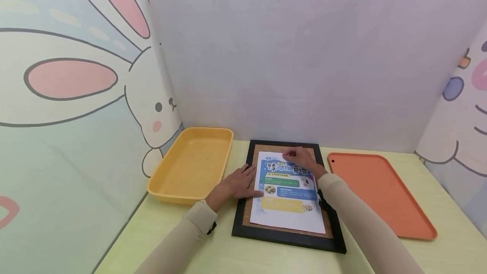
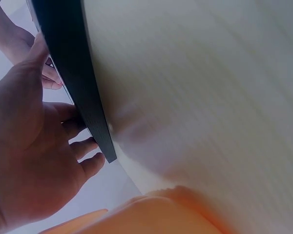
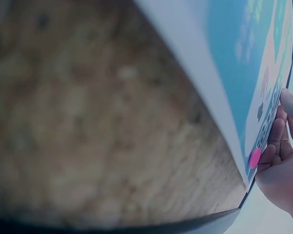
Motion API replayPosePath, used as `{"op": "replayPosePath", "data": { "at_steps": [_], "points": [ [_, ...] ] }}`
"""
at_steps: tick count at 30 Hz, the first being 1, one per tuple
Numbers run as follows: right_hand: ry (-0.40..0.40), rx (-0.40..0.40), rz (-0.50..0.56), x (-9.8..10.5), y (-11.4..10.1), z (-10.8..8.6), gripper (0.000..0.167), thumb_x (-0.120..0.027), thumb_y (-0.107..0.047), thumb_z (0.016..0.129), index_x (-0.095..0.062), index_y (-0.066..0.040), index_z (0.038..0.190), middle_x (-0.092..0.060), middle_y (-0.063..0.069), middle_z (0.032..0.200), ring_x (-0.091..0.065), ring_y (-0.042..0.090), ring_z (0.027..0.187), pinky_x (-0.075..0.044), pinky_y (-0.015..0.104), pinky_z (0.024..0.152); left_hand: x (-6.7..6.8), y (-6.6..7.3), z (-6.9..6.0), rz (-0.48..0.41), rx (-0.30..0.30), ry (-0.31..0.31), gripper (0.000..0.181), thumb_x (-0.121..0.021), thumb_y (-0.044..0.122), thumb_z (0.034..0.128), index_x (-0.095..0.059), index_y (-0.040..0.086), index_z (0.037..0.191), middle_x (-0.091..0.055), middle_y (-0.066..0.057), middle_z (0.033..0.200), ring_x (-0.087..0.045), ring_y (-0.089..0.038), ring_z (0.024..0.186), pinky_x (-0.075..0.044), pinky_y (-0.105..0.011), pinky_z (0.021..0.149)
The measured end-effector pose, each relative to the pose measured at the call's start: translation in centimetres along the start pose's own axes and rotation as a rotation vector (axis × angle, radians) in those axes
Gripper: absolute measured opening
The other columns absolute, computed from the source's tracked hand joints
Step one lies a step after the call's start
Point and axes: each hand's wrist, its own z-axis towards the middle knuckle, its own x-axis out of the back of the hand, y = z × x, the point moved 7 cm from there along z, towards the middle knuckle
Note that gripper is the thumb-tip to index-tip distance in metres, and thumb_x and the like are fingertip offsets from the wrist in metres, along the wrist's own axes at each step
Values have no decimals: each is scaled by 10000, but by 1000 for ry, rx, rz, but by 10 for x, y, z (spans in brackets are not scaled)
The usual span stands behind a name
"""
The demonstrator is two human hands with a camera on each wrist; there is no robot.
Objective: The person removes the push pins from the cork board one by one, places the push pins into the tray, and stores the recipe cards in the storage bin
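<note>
Centrally, a printed sheet [image 1: 283,194] lies on a black-framed corkboard [image 1: 289,241], which rests on a pale table [image 1: 171,227]. The left hand [image 1: 240,183], released and with thumb and fingers spread, rests across the board's left border, its thumb over the sheet. The right hand [image 1: 299,157], fingers bent, is at the sheet's top edge; whether it pinches anything cannot be told. A pink pin [image 3: 254,158] sits near the sheet's right edge. Flanking the board: yellow tray [image 1: 198,164], left; orange tray [image 1: 380,193], right
</note>
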Motion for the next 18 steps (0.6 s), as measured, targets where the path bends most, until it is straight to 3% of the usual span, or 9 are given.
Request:
{"op": "replayPosePath", "data": {
  "at_steps": [18],
  "points": [
    [-10,40,20,1,-3,-2,115,-719,-207,1003,-765,-134,1079,-701,52,1000,-606,226,920,-485,354,848,2,1,-2,-3,8,5,1044,-476,823,909,-237,146,1666,-208,-33,1730,-184,-302,1589,-228,-459,1266]
  ]
}}
